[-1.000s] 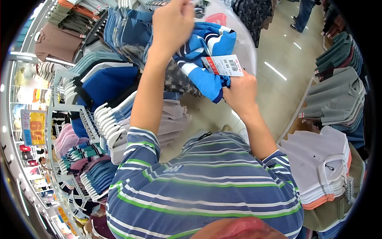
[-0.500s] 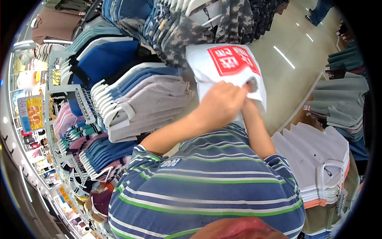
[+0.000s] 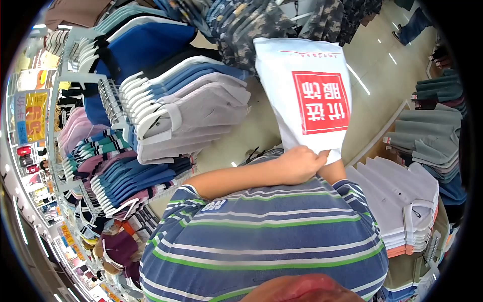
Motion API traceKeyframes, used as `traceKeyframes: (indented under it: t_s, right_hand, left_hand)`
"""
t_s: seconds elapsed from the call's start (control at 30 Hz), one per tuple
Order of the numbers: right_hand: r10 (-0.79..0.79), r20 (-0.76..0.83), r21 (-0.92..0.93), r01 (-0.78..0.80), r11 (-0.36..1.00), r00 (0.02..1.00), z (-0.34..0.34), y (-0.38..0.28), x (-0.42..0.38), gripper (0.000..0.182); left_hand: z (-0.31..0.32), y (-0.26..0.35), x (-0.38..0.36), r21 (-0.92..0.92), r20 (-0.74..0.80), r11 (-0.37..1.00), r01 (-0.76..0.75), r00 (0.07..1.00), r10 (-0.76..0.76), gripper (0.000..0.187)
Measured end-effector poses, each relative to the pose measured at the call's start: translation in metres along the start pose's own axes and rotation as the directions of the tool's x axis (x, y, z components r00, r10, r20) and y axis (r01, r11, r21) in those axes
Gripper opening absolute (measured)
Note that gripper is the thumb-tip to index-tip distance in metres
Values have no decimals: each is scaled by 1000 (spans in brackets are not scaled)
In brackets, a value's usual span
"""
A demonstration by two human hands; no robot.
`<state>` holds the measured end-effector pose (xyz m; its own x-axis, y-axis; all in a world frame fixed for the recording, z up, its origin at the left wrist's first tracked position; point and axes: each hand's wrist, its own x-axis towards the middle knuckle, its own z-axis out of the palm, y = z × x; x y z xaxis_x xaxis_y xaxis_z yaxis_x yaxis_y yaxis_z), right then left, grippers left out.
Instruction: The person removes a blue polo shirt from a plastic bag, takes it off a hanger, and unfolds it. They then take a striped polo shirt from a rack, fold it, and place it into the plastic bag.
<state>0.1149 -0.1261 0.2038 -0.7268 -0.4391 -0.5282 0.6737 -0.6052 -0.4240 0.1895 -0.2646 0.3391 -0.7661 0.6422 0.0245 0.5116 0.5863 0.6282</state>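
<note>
A white plastic shopping bag [image 3: 282, 85] with a red printed square hangs in front of my body, its narrow gathered end towards my chest. My left hand [image 3: 302, 164] is closed on that near end, fingers bent over the plastic. My right hand [image 3: 326, 154] is at the same end, mostly behind the bag, and its fingers are hidden. Just left of the bag hang light grey shirts [image 3: 201, 113] on white hangers. Camouflage clothes [image 3: 251, 30] hang beyond its far edge.
Blue clothes [image 3: 146, 48] and dark blue shirts [image 3: 136, 176] hang on the left rack. Pale lilac polo shirts [image 3: 392, 189] and grey-green shirts [image 3: 427, 126] are at the right. A person's leg [image 3: 415, 27] shows on the floor at the far right.
The bag's gathered end and both hands have come down closer to my chest. The bag is stretched out longer, its red print now fully visible. My right fingers have gone out of sight.
</note>
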Motion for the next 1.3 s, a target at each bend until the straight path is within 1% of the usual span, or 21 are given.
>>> traceKeyframes:
  t_s: [0.1, 0.13, 0.23, 0.37, 0.43, 0.47, 0.53, 0.57, 0.63, 0.77, 0.8, 0.87, 0.9, 0.97, 1.0, 1.03, 1.1, 1.13, 1.17, 1.23, 1.3]
  right_hand:
    - [-22, 20, -71, 23, 997, 1000, -2, 11, -21, 41]
    - [-27, 23, -93, 29, 995, 999, -4, 15, -26, 41]
    - [-32, 28, -157, 36, 987, 999, -7, 28, -42, 41]
    - [-23, 34, -214, 29, 976, 999, -6, 52, -59, 42]
    - [-13, 43, -243, 23, 970, 999, -1, 66, -62, 42]
    - [-8, 51, -256, 21, 966, 999, 4, 71, -62, 42]
    - [-13, 66, -287, 31, 958, 998, 15, 80, -62, 42]
    - [-18, 77, -299, 40, 953, 997, 19, 82, -66, 42]
    - [-37, 88, -324, 64, 944, 995, 26, 86, -69, 42]
    - [-71, 91, -369, 100, 924, 993, 35, 84, -81, 42]
    - [-83, 83, -383, 108, 918, 993, 33, 83, -86, 42]
    - [-92, 73, -404, 114, 908, 993, 30, 78, -91, 42]
    - [-93, 64, -411, 112, 905, 994, 28, 77, -93, 42]
    - [-89, 49, -431, 102, 897, 995, 22, 73, -96, 43]
    - [-78, 43, -442, 89, 893, 996, 20, 71, -93, 43]
    - [-67, 38, -452, 77, 889, 997, 18, 69, -92, 43]
    - [-36, 32, -473, 47, 880, 999, 14, 64, -90, 43]
    - [-15, 38, -489, 32, 872, 999, 14, 61, -83, 43]
    - [9, 43, -506, 14, 863, 999, 12, 57, -77, 43]
    - [83, 66, -543, -34, 839, 994, 17, 55, -54, 43]
    - [164, 96, -585, -78, 808, 982, 26, 51, -30, 43]
  left_hand:
    - [-3, 1, -21, -61, 29, 998, 16, 999, -15, 49]
    - [-4, -1, -29, -87, -13, 996, 0, 1000, -1, 40]
    - [-14, 3, -52, -192, -78, 981, 25, 996, -41, 31]
    - [-20, 2, -91, -323, -120, 946, -38, 993, -2, 31]
    - [-35, 4, -112, -327, 18, 944, -47, 998, 55, 33]
    - [-44, 5, -123, -328, 7, 943, -47, 999, 52, 33]
    - [-66, 2, -144, -280, -198, 950, -142, 976, 88, 37]
    - [-77, -3, -151, -278, -202, 949, -150, 975, 95, 37]
    - [-103, -21, -158, -90, -458, 974, -209, 877, 145, 38]
    - [-162, -49, -168, 163, -717, 987, -10, 685, 126, 42]
    - [-172, -54, -170, 162, -723, 987, -14, 679, 128, 42]
    - [-188, -66, -176, 70, -805, 991, 115, 593, -12, 63]
    - [-191, -74, -179, 67, -811, 990, 122, 585, -17, 63]
    - [-193, -88, -187, -210, -721, 967, 144, 645, -253, 87]
    - [-195, -92, -193, -388, -578, 903, 183, 715, -393, 100]
    - [-194, -97, -199, -393, -587, 898, 198, 698, -411, 100]
    - [-184, -108, -213, -621, -299, 747, 237, 810, -505, 98]
    - [-178, -108, -218, -727, -284, 670, 151, 822, -494, 94]
    - [-172, -104, -223, -728, -302, 665, 166, 793, -529, 94]
    - [-159, -95, -244, -884, -202, 456, 101, 797, -569, 89]
    - [-148, -81, -263, -913, -257, 408, 19, 750, -610, 86]
